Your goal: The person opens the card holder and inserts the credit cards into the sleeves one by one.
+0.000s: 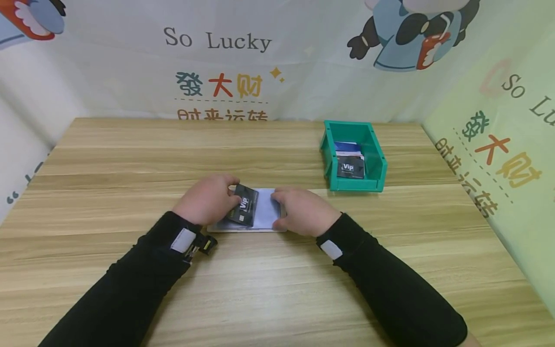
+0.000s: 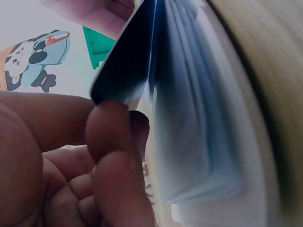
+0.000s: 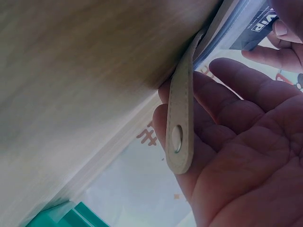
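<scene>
A black card marked "Vip" [image 1: 246, 205] is pinched by my left hand [image 1: 205, 200], tilted over an open card holder [image 1: 266, 212]. In the left wrist view, the card [image 2: 123, 61] stands at an angle above the holder's stacked clear sleeves [image 2: 189, 118]; whether its far edge is inside a sleeve cannot be told. My right hand [image 1: 305, 211] grips the holder's right end between thumb and fingers. A pale strap with a metal snap [image 3: 181, 113] sticks out from that end, beside the right fingers.
Behind and to the right, a green open-front bin [image 1: 356, 186] stands on the wooden table [image 1: 243, 294]. Inside it lie several cards, a black "Vip" card [image 1: 350, 167] in front. A printed white cloth [image 1: 303, 91] hangs along the back and sides.
</scene>
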A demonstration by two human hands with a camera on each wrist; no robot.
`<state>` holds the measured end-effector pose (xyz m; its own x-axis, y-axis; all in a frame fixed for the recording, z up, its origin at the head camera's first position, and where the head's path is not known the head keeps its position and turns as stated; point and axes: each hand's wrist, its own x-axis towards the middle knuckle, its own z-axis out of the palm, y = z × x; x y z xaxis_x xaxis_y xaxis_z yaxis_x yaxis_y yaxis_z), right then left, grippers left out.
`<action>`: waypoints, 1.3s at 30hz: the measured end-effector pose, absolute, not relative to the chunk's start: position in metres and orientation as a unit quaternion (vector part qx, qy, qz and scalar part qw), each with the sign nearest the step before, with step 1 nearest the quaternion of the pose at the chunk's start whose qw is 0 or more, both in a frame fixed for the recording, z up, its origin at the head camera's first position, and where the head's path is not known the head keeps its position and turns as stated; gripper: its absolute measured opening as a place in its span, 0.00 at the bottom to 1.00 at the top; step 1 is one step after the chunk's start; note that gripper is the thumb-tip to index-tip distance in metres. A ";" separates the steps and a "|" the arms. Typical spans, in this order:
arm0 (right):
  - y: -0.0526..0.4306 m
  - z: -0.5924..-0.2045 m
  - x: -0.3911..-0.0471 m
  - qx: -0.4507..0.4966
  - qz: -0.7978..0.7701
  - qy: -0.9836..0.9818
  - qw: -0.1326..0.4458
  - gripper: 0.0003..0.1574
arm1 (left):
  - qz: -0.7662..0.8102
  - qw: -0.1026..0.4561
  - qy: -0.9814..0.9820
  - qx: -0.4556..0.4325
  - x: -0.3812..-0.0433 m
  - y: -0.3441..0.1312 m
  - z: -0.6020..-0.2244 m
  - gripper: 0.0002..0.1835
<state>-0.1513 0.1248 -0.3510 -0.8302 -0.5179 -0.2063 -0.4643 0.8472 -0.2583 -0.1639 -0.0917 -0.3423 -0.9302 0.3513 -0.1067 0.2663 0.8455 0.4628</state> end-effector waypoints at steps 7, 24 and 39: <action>0.125 -0.351 -0.151 -0.261 -0.098 0.951 0.134 0.42 | 0.228 0.094 0.957 0.154 -0.164 -0.090 -0.344 0.25; 0.124 -0.351 -0.151 -0.261 -0.095 0.953 0.123 0.37 | 0.229 0.102 0.954 0.165 -0.159 -0.082 -0.346 0.27; 0.123 -0.352 -0.151 -0.262 -0.091 0.953 0.122 0.40 | 0.257 0.108 0.943 0.181 -0.157 -0.074 -0.350 0.29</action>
